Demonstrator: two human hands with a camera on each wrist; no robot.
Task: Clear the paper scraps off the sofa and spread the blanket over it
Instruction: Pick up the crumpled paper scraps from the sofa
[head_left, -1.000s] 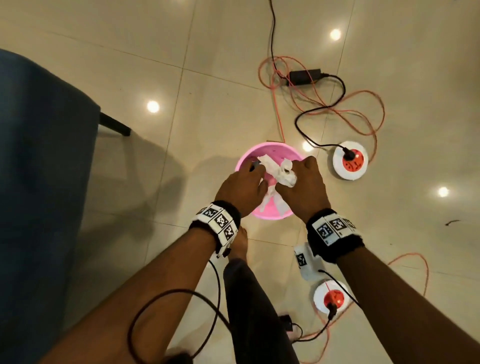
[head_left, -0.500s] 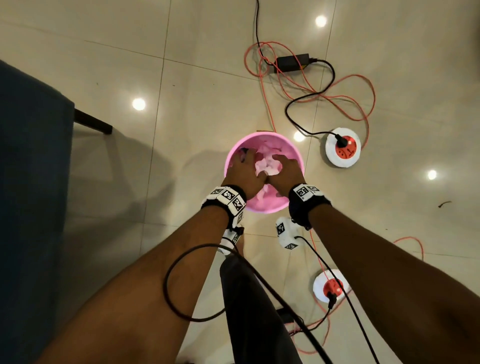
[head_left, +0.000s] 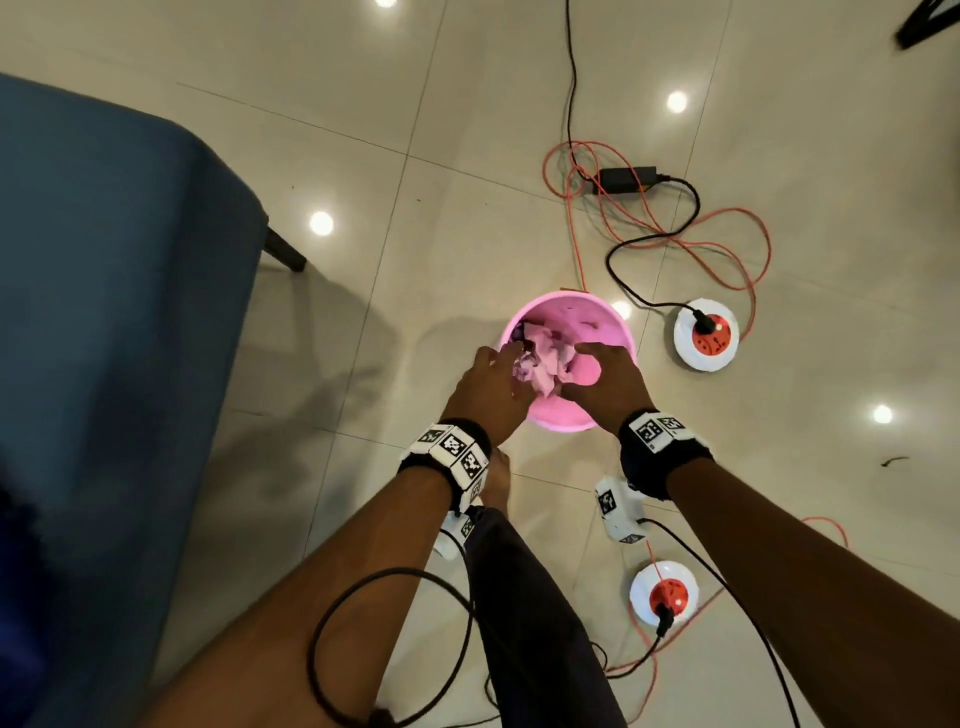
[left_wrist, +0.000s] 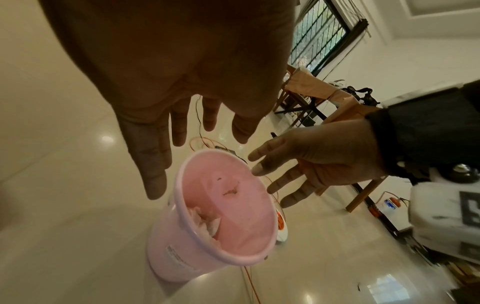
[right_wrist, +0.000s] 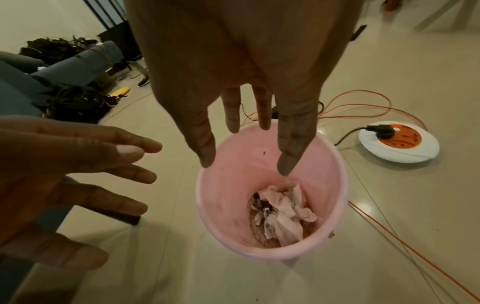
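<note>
A pink bucket stands on the tiled floor with crumpled white paper scraps lying inside it. The scraps rest at the bucket's bottom in the right wrist view. My left hand hovers over the bucket's left rim, fingers straight and spread, holding nothing. My right hand hovers over the right rim, also with straight, empty fingers. The blue sofa fills the left side of the head view. No blanket shows on it.
Orange and black cables loop across the floor behind the bucket. Two white-and-orange socket reels lie to the right. A black power adapter sits farther back. My leg and foot stand just in front of the bucket.
A second ago both hands held the white scraps above the bucket. They went down into it, let go, and have since risen above the rim with fingers spread.
</note>
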